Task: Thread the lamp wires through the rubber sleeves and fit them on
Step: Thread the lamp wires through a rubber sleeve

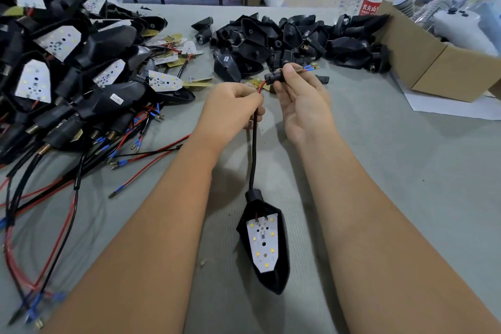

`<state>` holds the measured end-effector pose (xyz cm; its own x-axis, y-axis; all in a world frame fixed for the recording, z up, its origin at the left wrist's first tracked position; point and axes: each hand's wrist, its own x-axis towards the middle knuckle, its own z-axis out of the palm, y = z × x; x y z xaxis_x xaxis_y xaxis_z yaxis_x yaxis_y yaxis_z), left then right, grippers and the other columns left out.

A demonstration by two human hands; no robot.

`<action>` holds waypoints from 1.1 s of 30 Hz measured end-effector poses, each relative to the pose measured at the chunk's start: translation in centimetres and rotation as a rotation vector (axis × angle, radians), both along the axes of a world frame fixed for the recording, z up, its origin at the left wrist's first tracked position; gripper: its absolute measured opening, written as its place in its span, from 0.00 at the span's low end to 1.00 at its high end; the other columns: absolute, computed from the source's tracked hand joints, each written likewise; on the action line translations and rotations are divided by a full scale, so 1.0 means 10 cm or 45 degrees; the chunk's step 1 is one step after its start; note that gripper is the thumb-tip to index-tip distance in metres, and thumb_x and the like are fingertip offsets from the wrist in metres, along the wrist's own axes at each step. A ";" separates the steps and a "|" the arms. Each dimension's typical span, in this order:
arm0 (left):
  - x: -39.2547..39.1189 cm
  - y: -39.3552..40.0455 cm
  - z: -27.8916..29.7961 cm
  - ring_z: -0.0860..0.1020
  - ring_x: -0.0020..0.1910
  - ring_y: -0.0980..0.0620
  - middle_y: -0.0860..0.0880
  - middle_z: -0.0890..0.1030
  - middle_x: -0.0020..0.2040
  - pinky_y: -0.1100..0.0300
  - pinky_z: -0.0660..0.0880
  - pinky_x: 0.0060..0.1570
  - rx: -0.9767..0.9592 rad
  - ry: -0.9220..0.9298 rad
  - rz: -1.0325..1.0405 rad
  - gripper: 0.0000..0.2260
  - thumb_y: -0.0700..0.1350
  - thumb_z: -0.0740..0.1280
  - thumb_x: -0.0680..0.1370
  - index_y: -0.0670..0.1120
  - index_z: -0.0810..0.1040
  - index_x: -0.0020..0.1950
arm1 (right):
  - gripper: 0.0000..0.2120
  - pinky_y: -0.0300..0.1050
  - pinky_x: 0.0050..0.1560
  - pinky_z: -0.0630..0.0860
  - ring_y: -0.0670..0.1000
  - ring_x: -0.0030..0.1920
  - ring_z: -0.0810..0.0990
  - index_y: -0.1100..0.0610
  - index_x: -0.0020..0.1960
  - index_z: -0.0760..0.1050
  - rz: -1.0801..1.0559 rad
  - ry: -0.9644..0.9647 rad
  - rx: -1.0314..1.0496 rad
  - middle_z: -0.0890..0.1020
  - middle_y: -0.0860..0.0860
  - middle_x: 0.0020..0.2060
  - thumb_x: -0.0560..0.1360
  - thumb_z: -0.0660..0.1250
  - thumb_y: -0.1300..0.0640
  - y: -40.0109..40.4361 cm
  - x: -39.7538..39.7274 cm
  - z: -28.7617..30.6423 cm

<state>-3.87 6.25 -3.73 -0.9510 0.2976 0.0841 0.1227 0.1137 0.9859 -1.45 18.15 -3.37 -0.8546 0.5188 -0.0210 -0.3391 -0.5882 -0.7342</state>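
In the middle of the frame the left hand (233, 106) pinches the black lamp cable (254, 154), while the right hand (301, 97) grips the rubber sleeve (275, 77) with wire ends (309, 68) sticking out, and the lamp (264, 244) hangs below.

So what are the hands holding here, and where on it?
Left hand grips the lamp's black cable near its upper end. Right hand pinches the rubber sleeve, wire ends sticking out past it.

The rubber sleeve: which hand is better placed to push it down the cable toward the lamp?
The right hand. It already pinches the rubber sleeve, with the wire ends through it. The left hand grips the black cable below, steadying it.
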 end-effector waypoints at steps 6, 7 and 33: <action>0.05 -0.01 0.02 0.79 0.27 0.52 0.46 0.76 0.38 0.60 0.77 0.28 0.156 -0.124 -0.154 0.10 0.40 0.62 0.82 0.51 0.80 0.46 | 0.04 0.36 0.37 0.77 0.48 0.35 0.77 0.59 0.46 0.74 -0.075 -0.016 0.140 0.77 0.54 0.40 0.79 0.65 0.65 0.08 0.01 0.02; 0.05 -0.01 0.02 0.75 0.25 0.54 0.47 0.76 0.37 0.62 0.74 0.25 0.135 -0.105 -0.155 0.11 0.42 0.61 0.83 0.53 0.79 0.46 | 0.04 0.37 0.36 0.76 0.48 0.34 0.77 0.59 0.46 0.74 -0.089 -0.015 0.185 0.76 0.53 0.38 0.79 0.65 0.65 0.08 0.01 0.03; -0.05 0.00 -0.04 0.64 0.22 0.59 0.51 0.76 0.34 0.67 0.59 0.20 0.052 -0.111 -0.132 0.11 0.52 0.63 0.80 0.46 0.78 0.47 | 0.12 0.36 0.30 0.65 0.46 0.30 0.68 0.54 0.43 0.82 0.192 -0.231 0.861 0.78 0.49 0.34 0.80 0.64 0.52 -0.03 0.05 -0.01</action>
